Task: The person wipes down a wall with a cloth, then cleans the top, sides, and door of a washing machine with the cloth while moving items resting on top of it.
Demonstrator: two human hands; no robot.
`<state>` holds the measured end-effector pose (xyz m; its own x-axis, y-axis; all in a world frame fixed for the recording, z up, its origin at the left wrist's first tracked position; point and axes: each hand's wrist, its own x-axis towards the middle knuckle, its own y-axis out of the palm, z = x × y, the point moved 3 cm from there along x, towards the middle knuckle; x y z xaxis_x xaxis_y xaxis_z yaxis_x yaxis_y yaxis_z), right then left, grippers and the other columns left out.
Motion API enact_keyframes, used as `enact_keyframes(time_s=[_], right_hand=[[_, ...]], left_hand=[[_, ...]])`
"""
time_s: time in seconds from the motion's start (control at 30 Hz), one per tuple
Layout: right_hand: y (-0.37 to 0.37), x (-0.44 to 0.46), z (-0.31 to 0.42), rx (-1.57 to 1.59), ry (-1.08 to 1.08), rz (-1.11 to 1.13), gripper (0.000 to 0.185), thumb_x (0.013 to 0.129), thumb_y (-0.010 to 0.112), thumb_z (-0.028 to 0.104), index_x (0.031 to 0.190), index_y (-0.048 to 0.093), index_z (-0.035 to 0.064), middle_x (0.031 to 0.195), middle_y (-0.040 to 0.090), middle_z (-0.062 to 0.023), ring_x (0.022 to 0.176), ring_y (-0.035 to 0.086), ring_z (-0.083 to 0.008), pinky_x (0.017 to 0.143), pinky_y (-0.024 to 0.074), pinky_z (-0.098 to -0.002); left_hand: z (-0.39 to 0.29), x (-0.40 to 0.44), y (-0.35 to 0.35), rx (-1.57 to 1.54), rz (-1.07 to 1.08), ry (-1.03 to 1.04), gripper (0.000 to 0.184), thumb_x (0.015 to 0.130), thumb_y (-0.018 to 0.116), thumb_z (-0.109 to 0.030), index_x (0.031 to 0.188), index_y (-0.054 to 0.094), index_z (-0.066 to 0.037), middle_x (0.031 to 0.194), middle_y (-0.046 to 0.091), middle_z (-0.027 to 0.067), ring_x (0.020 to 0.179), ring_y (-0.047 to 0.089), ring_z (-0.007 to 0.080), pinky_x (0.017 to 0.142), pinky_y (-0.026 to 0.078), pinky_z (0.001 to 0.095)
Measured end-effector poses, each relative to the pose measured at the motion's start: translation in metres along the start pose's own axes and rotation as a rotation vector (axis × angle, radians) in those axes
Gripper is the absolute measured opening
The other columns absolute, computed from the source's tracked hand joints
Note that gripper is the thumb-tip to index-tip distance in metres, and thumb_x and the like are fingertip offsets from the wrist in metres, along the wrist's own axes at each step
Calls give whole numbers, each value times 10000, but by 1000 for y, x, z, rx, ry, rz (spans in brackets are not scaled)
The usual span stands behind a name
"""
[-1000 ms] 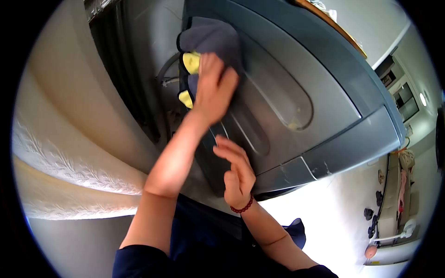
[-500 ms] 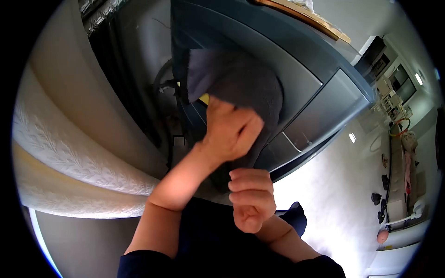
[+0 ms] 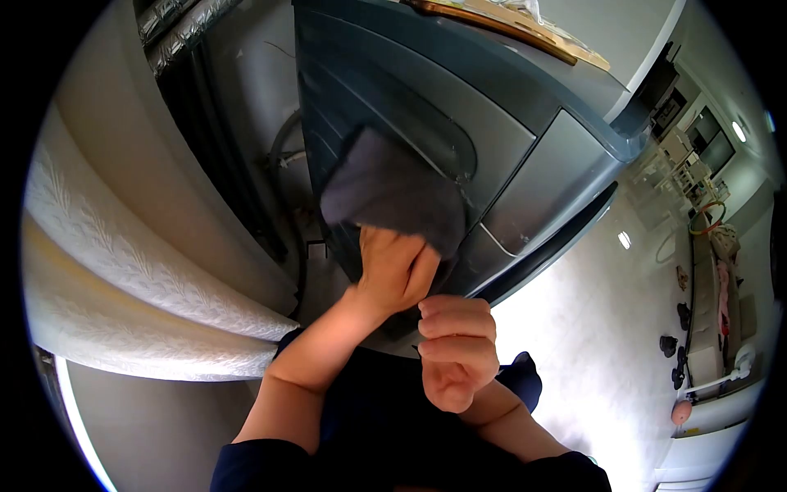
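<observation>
A dark grey cloth (image 3: 398, 184) lies against the side panel of a large grey appliance (image 3: 492, 156). My left hand (image 3: 393, 266) grips the lower edge of this cloth, its fingers partly hidden by the fabric. The cloth is slightly blurred. To the right and a little lower, my right hand (image 3: 459, 353) hangs in the air near the appliance's lower corner, fingers curled in and the palm side showing. Nothing shows between those curled fingers.
Cream curtains (image 3: 156, 271) hang at the left, beside dark pipes and a hose (image 3: 279, 156) behind the appliance. A wooden board (image 3: 500, 29) rests on the appliance top. Shoes (image 3: 668, 346) and a sofa (image 3: 703, 328) stand at the far right.
My left hand has moved the cloth down along the panel, and the cloth's yellow parts are now hidden. My right hand has moved down and right, its fingers curling in. The view has shifted.
</observation>
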<state>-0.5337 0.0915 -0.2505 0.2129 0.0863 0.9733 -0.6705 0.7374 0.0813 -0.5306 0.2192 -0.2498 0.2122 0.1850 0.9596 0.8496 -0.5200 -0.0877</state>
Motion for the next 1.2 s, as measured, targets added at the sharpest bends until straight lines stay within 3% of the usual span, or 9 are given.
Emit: enact_keyframes(time_s=[0.07, 0.23, 0.33, 0.43, 0.7, 0.8, 0.93, 1.03, 1.2], right_hand=[[1, -3, 0, -3, 10, 5, 436, 987, 477, 360, 938, 670, -28, 1004, 652, -185, 877, 627, -301, 750, 549, -378], [2, 0, 1, -35, -6, 55, 429, 987, 478, 354, 930, 672, -24, 1027, 649, -187, 884, 627, -301, 757, 548, -378], [2, 6, 1, -149, -39, 65, 482, 1026, 359, 401, 867, 573, 0, 925, 601, -182, 792, 572, -268, 701, 525, -368], [-4, 9, -1, -208, -59, 57, 479, 1024, 353, 399, 875, 564, -4, 925, 593, -187, 787, 569, -271, 701, 520, -373], [-6, 14, 6, -281, -62, 5, 487, 1026, 335, 418, 938, 549, -11, 980, 573, -198, 897, 567, -292, 821, 490, -402], [-14, 19, 7, -388, -124, -99, 476, 1029, 390, 380, 905, 594, -31, 970, 612, -189, 864, 601, -291, 721, 532, -369], [-26, 24, 3, -429, -126, -345, 433, 1021, 431, 346, 954, 576, -56, 1078, 589, -218, 977, 594, -296, 923, 457, -374], [-31, 25, -6, -520, 10, -389, 402, 1018, 453, 310, 1029, 585, -69, 1149, 576, -222, 1062, 573, -291, 978, 423, -379], [-20, 18, -20, -628, 93, -237, 364, 976, 533, 146, 1252, 525, -90, 1380, 436, -223, 1312, 431, -298, 1099, 344, -413]], left_hand=[[6, -22, 0, -60, -1, 5, 134, 758, 649, -79, 871, 690, -21, 1067, 634, 164, 965, 577, 355, 868, 416, 444], [4, 20, 8, 93, -51, 30, 160, 785, 613, -24, 921, 681, 27, 1048, 635, 183, 973, 587, 343, 909, 430, 423], [0, 23, 7, 80, -87, -4, 153, 810, 600, -24, 925, 676, 42, 1011, 643, 182, 946, 597, 327, 902, 445, 407], [-1, -12, 2, -44, -8, -33, 120, 817, 608, -53, 880, 677, 22, 972, 658, 158, 898, 608, 321, 863, 460, 415], [-2, 25, 5, 74, -35, -18, 150, 773, 605, -19, 898, 678, 19, 1002, 659, 190, 946, 609, 389, 915, 446, 457], [3, 24, 7, 79, -84, 7, 134, 779, 674, -112, 870, 683, -14, 1037, 651, 200, 938, 606, 363, 876, 444, 453], [9, -35, 1, -125, 72, -35, 156, 773, 665, -67, 909, 686, 5, 1051, 644, 193, 979, 596, 355, 941, 423, 436], [11, -51, -1, -144, 78, -64, 179, 769, 623, 13, 942, 670, 29, 1051, 635, 187, 1002, 583, 357, 985, 398, 430], [18, -23, 4, -53, -40, -86, 206, 759, 634, -1, 959, 673, 35, 1067, 635, 183, 1024, 570, 347, 992, 388, 438]])
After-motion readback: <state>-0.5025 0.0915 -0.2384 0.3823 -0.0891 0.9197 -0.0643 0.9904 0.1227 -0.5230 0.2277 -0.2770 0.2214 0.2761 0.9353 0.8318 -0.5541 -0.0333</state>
